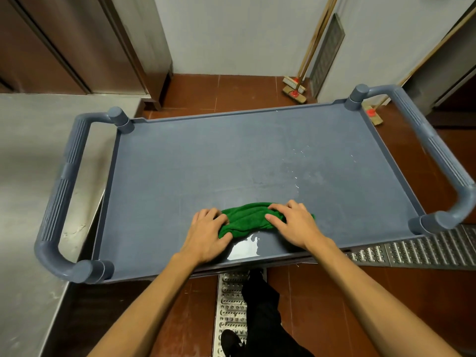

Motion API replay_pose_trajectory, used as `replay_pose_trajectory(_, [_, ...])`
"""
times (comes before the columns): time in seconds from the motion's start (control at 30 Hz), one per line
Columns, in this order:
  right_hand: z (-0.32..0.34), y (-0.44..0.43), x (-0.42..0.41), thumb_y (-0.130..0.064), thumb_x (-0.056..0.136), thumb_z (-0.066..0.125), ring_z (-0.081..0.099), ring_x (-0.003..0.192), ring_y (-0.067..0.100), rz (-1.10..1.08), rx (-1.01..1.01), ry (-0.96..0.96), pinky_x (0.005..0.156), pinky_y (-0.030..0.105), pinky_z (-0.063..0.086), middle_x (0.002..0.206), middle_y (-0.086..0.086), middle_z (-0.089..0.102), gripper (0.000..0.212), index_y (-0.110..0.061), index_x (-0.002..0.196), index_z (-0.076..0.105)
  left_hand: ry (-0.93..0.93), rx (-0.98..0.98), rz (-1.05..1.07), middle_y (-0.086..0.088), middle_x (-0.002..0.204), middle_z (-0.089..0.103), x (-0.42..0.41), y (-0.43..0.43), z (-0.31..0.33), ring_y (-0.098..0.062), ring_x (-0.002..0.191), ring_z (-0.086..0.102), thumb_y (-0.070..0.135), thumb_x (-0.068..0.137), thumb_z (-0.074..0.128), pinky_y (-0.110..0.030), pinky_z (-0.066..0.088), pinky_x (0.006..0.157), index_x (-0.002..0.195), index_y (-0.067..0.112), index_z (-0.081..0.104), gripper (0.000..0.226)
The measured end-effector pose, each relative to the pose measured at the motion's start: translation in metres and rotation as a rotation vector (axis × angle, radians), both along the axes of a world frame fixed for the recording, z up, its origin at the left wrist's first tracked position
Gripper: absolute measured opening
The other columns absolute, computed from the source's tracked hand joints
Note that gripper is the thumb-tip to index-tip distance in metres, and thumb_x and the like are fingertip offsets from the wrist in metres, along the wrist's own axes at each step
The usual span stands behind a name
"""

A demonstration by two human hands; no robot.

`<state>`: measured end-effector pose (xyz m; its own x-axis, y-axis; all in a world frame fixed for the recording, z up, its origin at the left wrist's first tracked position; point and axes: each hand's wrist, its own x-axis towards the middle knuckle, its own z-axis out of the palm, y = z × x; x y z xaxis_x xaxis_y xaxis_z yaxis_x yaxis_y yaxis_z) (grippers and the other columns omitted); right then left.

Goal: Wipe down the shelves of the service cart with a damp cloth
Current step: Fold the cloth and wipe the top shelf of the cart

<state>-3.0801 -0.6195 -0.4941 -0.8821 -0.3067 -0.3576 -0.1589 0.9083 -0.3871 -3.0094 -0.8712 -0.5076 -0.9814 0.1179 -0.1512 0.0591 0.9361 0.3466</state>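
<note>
Green cloth (247, 219) — blue-grey cart shelf (231, 155), ribbed handles (64, 186) — red-brown floor (231, 91)

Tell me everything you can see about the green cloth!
The green cloth is a fluffy, towel-like rag bunched into a long, wrinkled roll. It lies on the cart's grey-blue top shelf, near the front edge. The left hand grips its left end and the right hand grips its right end; a small corner pokes out past the right hand. A shiny puddle lies on the shelf right beside its near edge.
</note>
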Motion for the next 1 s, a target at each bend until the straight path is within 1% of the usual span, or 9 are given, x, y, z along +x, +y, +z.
replay_pose_trajectory(0.27, [0.002, 0.005, 0.025, -0.049, 0.101, 0.038, 0.054, 0.107, 0.032, 0.132, 0.049, -0.023, 0.09, 0.04, 0.043, 0.102, 0.006, 0.059, 0.036, -0.035, 0.123, 0.064, -0.072, -0.061, -0.071, -0.002, 0.103, 0.06, 0.031, 0.006, 0.005, -0.026, 0.106, 0.048, 0.055, 0.08, 0.028, -0.041, 0.038, 0.097, 0.098, 0.016, 0.069, 0.06])
replay_pose_trajectory(0.4, [0.007, 0.001, 0.04, -0.046, 0.102, 0.039, 0.059, 0.1, 0.035, 0.16, 0.079, -0.007, 0.081, 0.042, 0.044, 0.084, 0.005, 0.057, 0.036, -0.028, 0.107, 0.069, -0.081, -0.073, -0.073, -0.004, 0.1, 0.061, 0.046, 0.01, 0.008, -0.027, 0.107, 0.049, 0.054, 0.081, 0.025, -0.04, 0.039, 0.097, 0.094, 0.013, 0.07, 0.063])
replay_pose_trajectory(0.53, [0.013, -0.001, 0.05, -0.049, 0.102, 0.037, 0.058, 0.103, 0.034, 0.183, 0.117, 0.008, 0.086, 0.042, 0.043, 0.097, 0.009, 0.067, 0.04, -0.029, 0.114, 0.069, -0.113, -0.031, -0.047, -0.006, 0.097, 0.061, 0.054, 0.008, 0.016, -0.025, 0.103, 0.051, 0.055, 0.081, 0.022, -0.039, 0.04, 0.096, 0.092, 0.011, 0.067, 0.063])
replay_pose_trajectory(0.6, [0.017, -0.001, 0.053, -0.053, 0.1, 0.038, 0.059, 0.104, 0.033, 0.193, 0.107, -0.004, 0.088, 0.043, 0.044, 0.099, 0.009, 0.068, 0.043, -0.028, 0.116, 0.069, -0.132, 0.01, -0.027, -0.009, 0.091, 0.061, 0.057, 0.008, 0.021, -0.027, 0.095, 0.053, 0.054, 0.081, 0.022, -0.041, 0.043, 0.092, 0.082, 0.011, 0.061, 0.058])
replay_pose_trajectory(0.67, [0.021, 0.002, 0.055, -0.064, 0.093, 0.043, 0.057, 0.107, 0.032, 0.204, 0.066, -0.031, 0.088, 0.042, 0.045, 0.103, 0.011, 0.064, 0.052, -0.026, 0.12, 0.067, -0.15, 0.051, -0.012, -0.012, 0.087, 0.061, 0.06, 0.009, 0.028, -0.03, 0.089, 0.054, 0.054, 0.08, 0.021, -0.043, 0.044, 0.087, 0.074, 0.015, 0.052, 0.05])
replay_pose_trajectory(0.77, [0.029, 0.01, 0.059, -0.082, 0.062, 0.062, 0.048, 0.111, 0.025, 0.221, 0.073, -0.145, 0.09, 0.04, 0.045, 0.108, 0.002, 0.049, 0.089, -0.03, 0.133, 0.055, -0.149, 0.093, -0.004, -0.011, 0.089, 0.061, 0.061, 0.008, 0.037, -0.029, 0.088, 0.055, 0.056, 0.078, 0.02, -0.039, 0.045, 0.08, 0.076, 0.016, 0.048, 0.049])
replay_pose_trajectory(0.83, [0.028, 0.014, 0.058, -0.062, 0.061, 0.081, 0.049, 0.113, 0.023, 0.2, 0.064, -0.154, 0.093, 0.039, 0.046, 0.108, -0.004, 0.041, 0.086, -0.031, 0.135, 0.051, -0.103, 0.126, 0.025, -0.009, 0.09, 0.062, 0.057, 0.003, 0.043, -0.029, 0.086, 0.057, 0.057, 0.076, 0.022, -0.038, 0.045, 0.074, 0.08, 0.015, 0.05, 0.051])
replay_pose_trajectory(0.9, [0.027, 0.018, 0.052, -0.029, 0.076, 0.081, 0.053, 0.119, 0.024, 0.129, 0.007, -0.106, 0.098, 0.037, 0.046, 0.118, -0.002, 0.048, 0.063, -0.028, 0.133, 0.053, -0.043, 0.156, 0.043, -0.006, 0.088, 0.06, 0.048, -0.003, 0.051, -0.028, 0.084, 0.056, 0.057, 0.075, 0.025, -0.038, 0.044, 0.071, 0.082, 0.016, 0.05, 0.048])
replay_pose_trajectory(1.0, [0.035, 0.026, 0.036, -0.023, 0.087, 0.072, 0.056, 0.12, 0.027, 0.117, 0.009, -0.057, 0.096, 0.031, 0.044, 0.124, 0.006, 0.063, 0.04, -0.02, 0.125, 0.062, 0.001, 0.185, 0.04, 0.002, 0.08, 0.052, 0.026, -0.013, 0.065, -0.026, 0.08, 0.054, 0.054, 0.074, 0.031, -0.038, 0.043, 0.071, 0.079, 0.021, 0.049, 0.038])
